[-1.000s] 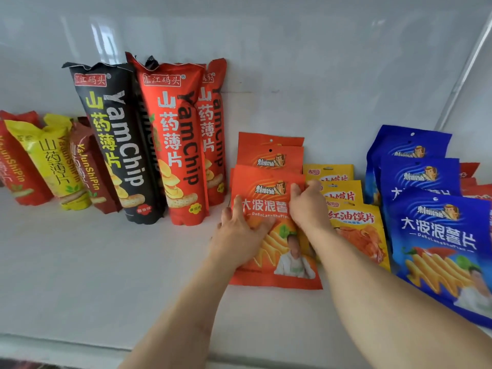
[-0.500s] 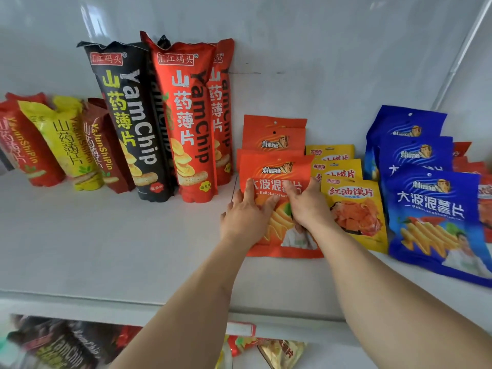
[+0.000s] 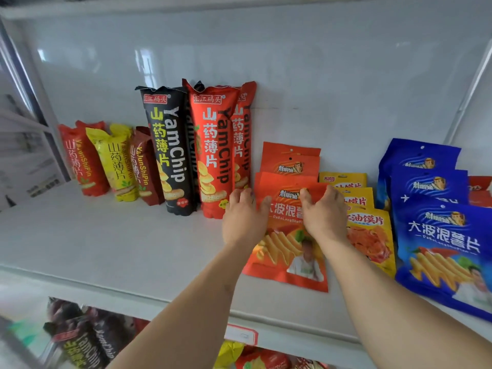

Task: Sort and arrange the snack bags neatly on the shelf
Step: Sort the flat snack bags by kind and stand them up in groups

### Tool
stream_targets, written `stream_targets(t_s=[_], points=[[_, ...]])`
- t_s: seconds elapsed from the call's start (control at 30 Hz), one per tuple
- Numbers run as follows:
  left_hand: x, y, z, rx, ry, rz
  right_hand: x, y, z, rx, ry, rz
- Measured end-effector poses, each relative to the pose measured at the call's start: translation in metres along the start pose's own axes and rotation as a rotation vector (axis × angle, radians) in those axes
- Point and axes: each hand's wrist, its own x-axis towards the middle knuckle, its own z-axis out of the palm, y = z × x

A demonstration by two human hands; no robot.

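Your left hand (image 3: 243,222) and right hand (image 3: 323,217) both pinch the top edge of the front orange bag (image 3: 287,259) on the shelf (image 3: 106,249); square it against the orange bags behind, clear of the yellow row (image 3: 371,235).

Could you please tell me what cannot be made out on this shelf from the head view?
- Front orange bag: its middle print is covered by the left hand and right hand.
- Red bags: mostly hidden behind the blue bags and cut by the right edge.
- Lower-shelf bags: blurred and cut by the bottom edge.
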Motion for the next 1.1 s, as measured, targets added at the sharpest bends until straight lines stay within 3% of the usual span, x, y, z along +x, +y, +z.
stream_targets(t_s=[0.1, 0.2, 0.33, 0.57, 0.8, 1.1], points=[[0.009, -0.013, -0.013, -0.057, 0.194, -0.028, 0.003, -0.016, -0.006, -0.025, 0.069, -0.095], [0.025, -0.026, -0.025, -0.15, 0.255, -0.088, 0.013, -0.044, -0.007, -0.01, 0.101, -0.193], [0.048, -0.042, -0.03, -0.234, 0.246, -0.096, 0.037, -0.091, 0.005, 0.2, 0.01, -0.254], [0.077, -0.063, -0.024, -0.378, 0.268, -0.071, 0.086, -0.165, 0.029, 0.631, -0.166, -0.165], [0.093, -0.08, -0.016, -0.381, 0.201, -0.111, 0.113, -0.176, 0.06, 0.759, -0.336, -0.086], [0.096, -0.09, -0.01, -0.317, 0.198, -0.108, 0.121, -0.163, 0.081, 0.85, -0.408, -0.107]])
